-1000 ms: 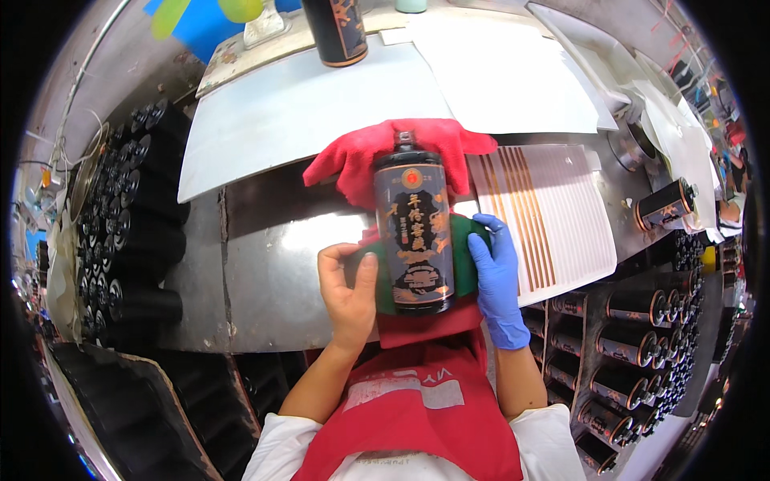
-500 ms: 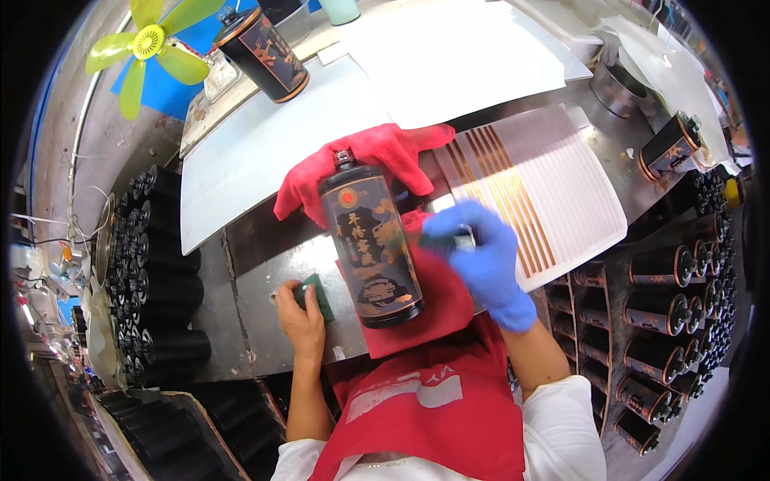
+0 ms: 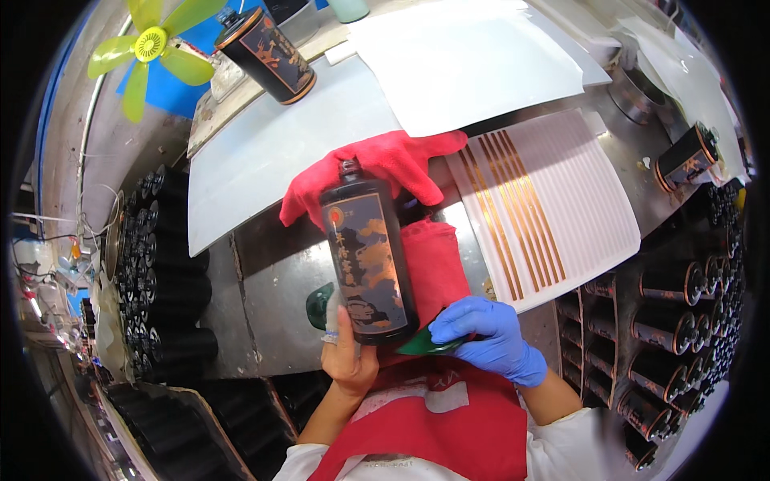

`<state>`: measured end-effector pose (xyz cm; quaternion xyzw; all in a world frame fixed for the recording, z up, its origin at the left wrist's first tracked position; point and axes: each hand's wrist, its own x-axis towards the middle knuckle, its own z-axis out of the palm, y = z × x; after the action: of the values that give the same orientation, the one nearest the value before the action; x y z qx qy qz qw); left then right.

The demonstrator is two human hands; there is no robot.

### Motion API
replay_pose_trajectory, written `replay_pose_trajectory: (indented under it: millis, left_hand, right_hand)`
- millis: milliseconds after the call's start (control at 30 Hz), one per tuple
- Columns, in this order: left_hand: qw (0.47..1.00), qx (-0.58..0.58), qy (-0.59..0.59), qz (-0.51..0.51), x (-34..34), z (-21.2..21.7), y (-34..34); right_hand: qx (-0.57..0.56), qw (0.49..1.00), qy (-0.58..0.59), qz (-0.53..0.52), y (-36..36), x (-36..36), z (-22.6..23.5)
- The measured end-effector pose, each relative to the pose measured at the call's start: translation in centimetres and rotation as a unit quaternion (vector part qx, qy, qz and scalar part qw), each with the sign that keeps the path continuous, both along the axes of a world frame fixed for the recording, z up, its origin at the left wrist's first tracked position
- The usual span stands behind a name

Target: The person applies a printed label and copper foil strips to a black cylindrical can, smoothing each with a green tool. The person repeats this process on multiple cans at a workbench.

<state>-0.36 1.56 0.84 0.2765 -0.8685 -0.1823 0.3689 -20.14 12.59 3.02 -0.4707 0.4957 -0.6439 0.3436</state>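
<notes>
A dark bottle (image 3: 370,260) with copper-coloured decoration lies tilted, its neck resting on a red cloth (image 3: 361,156). My left hand (image 3: 351,362), bare with one wrapped finger and a ring, closes on the bottle's lower left edge. Beside that wrapped finger is a dark green piece (image 3: 319,308); whether my left hand touches it I cannot tell. My right hand (image 3: 493,341), in a blue glove, grips a thin green scraper (image 3: 425,343) close to the bottle's base. A red pad (image 3: 433,268) lies under and to the right of the bottle.
White sheet (image 3: 577,216) with several copper strips lies to the right. Another decorated bottle (image 3: 269,56) stands far left near a yellow-green fan (image 3: 151,44). One more bottle (image 3: 686,156) is at far right. Black bottles (image 3: 172,289) are stacked left; decorated ones (image 3: 670,329) fill racks at right.
My left hand has moved right, from the green piece to the bottle. My right hand has come down toward the bottle's base with the scraper. The bottle has turned slightly about its length.
</notes>
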Motion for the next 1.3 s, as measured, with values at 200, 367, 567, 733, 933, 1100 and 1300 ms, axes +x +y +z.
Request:
replay_pose_trajectory:
  millis: [200, 367, 567, 733, 933, 1100, 1300]
  left_hand:
    - [0.999, 0.033, 0.004, 0.024, -1.1, 1.1, 0.0]
    - [0.998, 0.054, -0.020, -0.005, -1.5, 0.9, -0.9]
    - [0.999, 0.017, 0.002, -0.027, -1.3, 0.5, -1.5]
    - [0.998, -0.041, 0.023, -0.041, -0.8, 2.0, -1.4]
    - [0.995, -0.079, 0.045, -0.043, 0.2, 2.0, -1.9]
    - [0.993, -0.087, 0.072, -0.046, 0.1, 1.9, -2.4]
    - [0.996, -0.010, 0.081, -0.043, 0.0, 2.1, -2.8]
  right_hand:
    - [0.075, 0.994, -0.055, -0.061, -10.3, -5.1, 4.6]
    - [-0.026, 0.991, 0.040, -0.127, -14.4, -6.2, 5.2]
    - [-0.106, 0.925, 0.364, 0.012, -2.1, 0.6, 4.4]
    - [-0.024, 0.956, 0.271, -0.110, -8.7, -3.1, 7.2]
    - [-0.147, 0.909, 0.378, -0.092, -6.5, 0.9, 3.4]
    - [0.014, 0.958, 0.278, -0.070, -2.5, 3.0, 6.4]
    - [-0.102, 0.855, 0.474, -0.184, -8.9, 0.0, 6.0]
